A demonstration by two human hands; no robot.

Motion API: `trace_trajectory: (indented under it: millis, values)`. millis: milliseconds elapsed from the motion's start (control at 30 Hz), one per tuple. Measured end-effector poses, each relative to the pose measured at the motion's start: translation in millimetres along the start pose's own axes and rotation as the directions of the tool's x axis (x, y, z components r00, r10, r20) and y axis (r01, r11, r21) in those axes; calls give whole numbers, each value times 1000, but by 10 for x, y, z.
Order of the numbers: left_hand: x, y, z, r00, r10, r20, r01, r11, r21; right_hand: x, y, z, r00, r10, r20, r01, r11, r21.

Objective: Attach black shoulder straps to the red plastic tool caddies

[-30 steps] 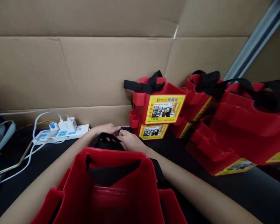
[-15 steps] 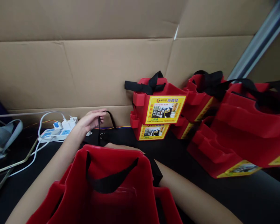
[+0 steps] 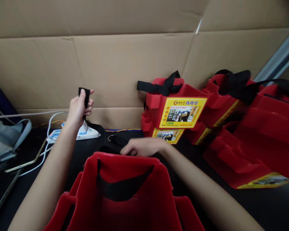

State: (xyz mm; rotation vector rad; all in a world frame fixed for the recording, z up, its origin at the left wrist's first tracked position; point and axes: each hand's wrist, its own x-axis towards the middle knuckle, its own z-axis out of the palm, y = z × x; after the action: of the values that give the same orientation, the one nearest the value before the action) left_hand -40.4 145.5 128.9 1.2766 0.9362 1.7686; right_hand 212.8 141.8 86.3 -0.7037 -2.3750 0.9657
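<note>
A red plastic tool box stands right in front of me, open at the top, with a black strap slung across its inside. My left hand is raised to the left and closed on the end of a black webbing strap that runs down behind the box. My right hand rests just beyond the box's far rim, fingers curled on the strap near a metal ring. What lies under that hand is hidden by the rim.
Several red tool boxes with yellow labels and black straps are stacked against the cardboard wall at the right. A white power strip with plugs and cables lies at the left on the black surface. A grey object sits far left.
My left hand has lifted up and to the left, pulling the black strap's end out from behind the box. My right hand stayed low at the box's far rim.
</note>
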Motion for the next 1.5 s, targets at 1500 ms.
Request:
trace_trajectory:
  millis: [1500]
  values:
    - [-450, -240, 683, 796, -142, 588, -366, 661, 655, -41, 80, 90, 902, 57, -428, 105, 933, 345]
